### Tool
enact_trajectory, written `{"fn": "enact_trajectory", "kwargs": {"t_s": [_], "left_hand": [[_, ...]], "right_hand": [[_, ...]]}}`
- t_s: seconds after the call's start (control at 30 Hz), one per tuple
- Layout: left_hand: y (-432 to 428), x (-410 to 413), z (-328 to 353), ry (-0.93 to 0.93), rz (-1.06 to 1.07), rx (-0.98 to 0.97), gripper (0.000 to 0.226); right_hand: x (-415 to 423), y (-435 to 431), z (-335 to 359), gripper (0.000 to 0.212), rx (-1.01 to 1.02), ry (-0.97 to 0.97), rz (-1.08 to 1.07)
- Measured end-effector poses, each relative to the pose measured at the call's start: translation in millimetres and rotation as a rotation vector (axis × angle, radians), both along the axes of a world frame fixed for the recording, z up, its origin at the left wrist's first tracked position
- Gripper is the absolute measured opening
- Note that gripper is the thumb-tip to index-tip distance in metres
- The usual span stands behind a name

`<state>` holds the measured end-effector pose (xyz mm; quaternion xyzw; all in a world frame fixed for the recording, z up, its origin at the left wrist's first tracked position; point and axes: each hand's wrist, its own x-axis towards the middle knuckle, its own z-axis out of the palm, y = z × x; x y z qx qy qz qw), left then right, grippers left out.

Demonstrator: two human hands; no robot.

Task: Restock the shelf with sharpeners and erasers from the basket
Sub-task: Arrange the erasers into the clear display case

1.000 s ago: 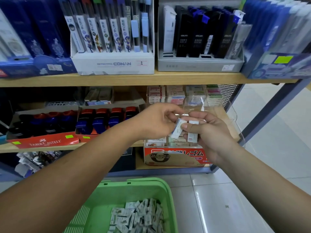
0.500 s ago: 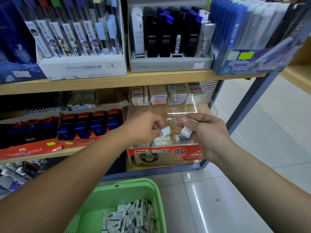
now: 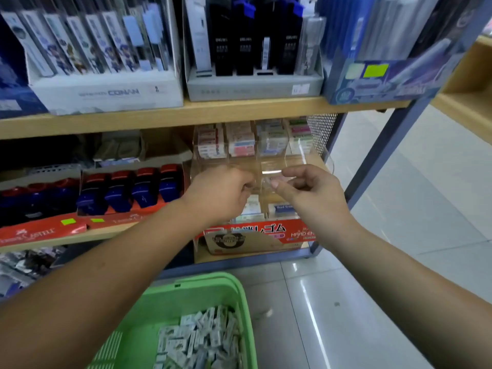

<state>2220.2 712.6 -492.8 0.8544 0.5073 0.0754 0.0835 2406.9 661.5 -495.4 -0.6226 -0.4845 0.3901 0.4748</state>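
1. The wooden shelf (image 3: 213, 113) spans the far side.
2. The green basket (image 3: 165, 307) sits near, low centre, holding a heap of white erasers (image 3: 202, 339).
3. A clear display case (image 3: 300, 155) stands at the shelf's right end.
4. The left hand (image 3: 221, 194) and right hand (image 3: 311, 195) are slightly apart at the case front, fingers curled. Blur hides whether either grips anything.

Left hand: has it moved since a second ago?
Yes. The left hand has shifted down and slightly left, closer to the red eraser box, parting from the right hand.

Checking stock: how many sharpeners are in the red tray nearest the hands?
4 sharpeners, side by side in the tray, left of the left hand. Others may hide behind.
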Motion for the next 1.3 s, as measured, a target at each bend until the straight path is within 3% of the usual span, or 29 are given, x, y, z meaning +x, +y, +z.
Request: {"fn": "enact_trajectory", "kwargs": {"t_s": [0.1,0.23,0.33,0.5,0.57,0.67,0.8,0.9,0.97,1.1,1.17,1.3], "left_hand": [[-10.5,-2.5,-5.4,-0.034,-0.040,-0.078,0.017],[-33.1,-4.1,-5.6,-0.106,-0.102,0.012,0.013],[-59.6,-3.5,-2.7,-0.174,-0.092,0.065,0.008],[-106.1,6.3,-48.7,-0.048,-0.158,-0.293,0.012],[-119.3,0.5,-81.8,0.002,-0.133,-0.434,0.015],[-125.7,-23.2,-122.7,-0.056,-0.058,-0.546,0.009],[-124.0,-50.0,-154.0,-0.221,0.115,-0.522,0.008],[-128.2,-64.0,-183.9,-0.338,0.300,-0.568,0.020],[-142.7,-73.1,-210.4,-0.310,0.424,-0.684,0.012],[-174.8,-76.2,-252.7,-0.214,0.414,-0.813,0.102],[-173.4,-69.1,-267.0,-0.225,0.404,-0.840,0.120],[-167.1,-56.0,-285.3,-0.306,0.543,-0.866,0.121]], "right_hand": [[-4.4,-12.5,1.4,0.016,-0.033,-0.077,0.150],[2.7,-43.8,7.5,0.021,-0.145,-0.129,0.383],[24.1,-76.2,0.9,0.021,-0.253,-0.285,0.514],[55.2,-117.8,-76.7,0.037,-0.620,-0.747,0.661],[58.5,-115.1,-124.9,0.042,-0.673,-0.864,0.702],[52.2,-103.0,-200.0,0.044,-0.677,-0.833,0.569],[22.2,-101.3,-285.1,0.053,-0.642,-0.530,0.299],[3.5,-101.0,-327.6,0.050,-0.599,-0.607,0.377],[0.4,-100.1,-342.3,0.044,-0.565,-0.739,0.423],[10.2,-100.3,-348.7,0.024,-0.563,-0.881,0.421],[13.0,-101.0,-341.9,0.017,-0.601,-0.744,0.364],[9.6,-108.5,-307.9,0.030,-0.682,0.014,0.146]]}}
